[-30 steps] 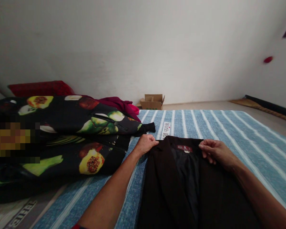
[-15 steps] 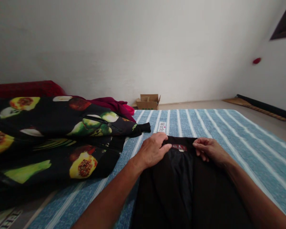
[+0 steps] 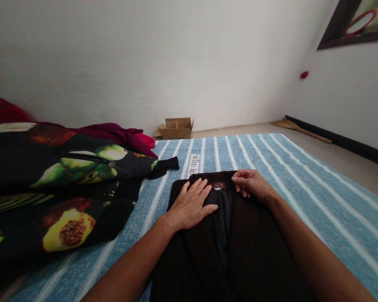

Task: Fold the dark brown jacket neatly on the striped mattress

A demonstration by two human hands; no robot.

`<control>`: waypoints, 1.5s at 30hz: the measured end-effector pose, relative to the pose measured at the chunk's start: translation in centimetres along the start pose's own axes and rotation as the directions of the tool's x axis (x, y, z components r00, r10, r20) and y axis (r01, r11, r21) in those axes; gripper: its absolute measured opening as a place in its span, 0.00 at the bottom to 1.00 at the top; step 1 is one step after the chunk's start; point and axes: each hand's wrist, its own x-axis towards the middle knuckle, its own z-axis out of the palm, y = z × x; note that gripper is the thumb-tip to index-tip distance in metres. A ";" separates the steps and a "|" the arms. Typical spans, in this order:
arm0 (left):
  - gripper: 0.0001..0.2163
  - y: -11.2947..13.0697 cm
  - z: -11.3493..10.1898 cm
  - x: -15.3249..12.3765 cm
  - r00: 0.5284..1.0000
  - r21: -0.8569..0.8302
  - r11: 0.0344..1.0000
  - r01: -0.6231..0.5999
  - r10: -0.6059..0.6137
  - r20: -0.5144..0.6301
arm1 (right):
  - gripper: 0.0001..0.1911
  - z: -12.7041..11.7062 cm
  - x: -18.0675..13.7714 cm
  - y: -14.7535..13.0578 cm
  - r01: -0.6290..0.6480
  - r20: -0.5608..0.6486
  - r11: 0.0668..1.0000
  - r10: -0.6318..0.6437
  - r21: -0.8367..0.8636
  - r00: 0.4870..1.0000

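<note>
Home bedroom; striped bedspread [image 3: 302,188], fruit-print garment [image 3: 82,167], white wall [image 3: 145,63]

The jacket [image 3: 258,247] lies on the bed [image 3: 271,159], other clothes [image 3: 119,167] to its left. Behind the bed, a box [image 3: 176,132] stands before the wall [image 3: 145,63].

"With lo" lettering [image 3: 194,165] on striped bedsheet [image 3: 290,184]; jacket [image 3: 255,239] label [image 3: 218,185] unreadable.

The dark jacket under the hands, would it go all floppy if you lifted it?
Probably yes: the dark jacket lies flat on the striped sheet, its lining softly creased. If only the right hand lifted, the rest would likely hang down, since it seems to pinch just the collar. Lying so flat, it probably wouldn't roll.
</note>
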 end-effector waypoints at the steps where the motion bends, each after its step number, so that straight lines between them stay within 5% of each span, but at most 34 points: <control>1: 0.30 0.0 0.1 0.1 1.000 0.003 1.000 0.001 -0.001 -0.001 | 0.14 0.0 0.0 0.0 0.001 -0.001 1.000 -0.001 -0.003 1.000; 9: 0.30 -0.1 0.7 0.8 1.000 0.011 1.000 0.007 -0.006 -0.011 | 0.12 -0.4 -0.5 -0.7 0.041 -0.013 0.998 -0.042 -0.044 0.999; 12: 0.31 -0.2 0.7 0.9 1.000 0.016 1.000 0.001 -0.002 0.003 | 0.10 -0.4 -1.9 -2.4 0.089 -0.027 0.977 -0.097 -0.194 0.995; 17: 0.30 0.1 0.5 1.3 1.000 -0.003 1.000 0.008 -0.008 0.009 | 0.09 2.5 -7.6 -5.6 0.291 0.096 0.680 -0.310 -0.673 0.946; 23: 0.24 1.1 -1.3 1.1 0.998 -0.060 0.997 0.050 -0.052 -0.029 | 0.31 7.1 -14.9 -4.1 0.404 0.247 0.495 -0.354 -0.769 0.902; 31: 0.19 5.7 -3.7 -5.5 0.968 -0.123 0.991 0.054 -0.082 -0.239 | 0.32 7.5 -15.6 0.0 0.277 0.107 0.502 -0.342 -0.819 0.934; 38: 0.20 11.7 0.0 -13.6 0.925 -0.154 0.987 0.056 -0.109 -0.364 | 0.28 9.4 -19.5 0.1 0.195 -0.066 0.481 -0.473 -0.855 0.878; 45: 0.23 14.2 1.9 -14.5 0.970 -0.089 0.991 0.097 -0.114 -0.216 | 0.28 11.2 -22.5 3.1 0.158 -0.041 0.365 -0.481 -0.917 0.876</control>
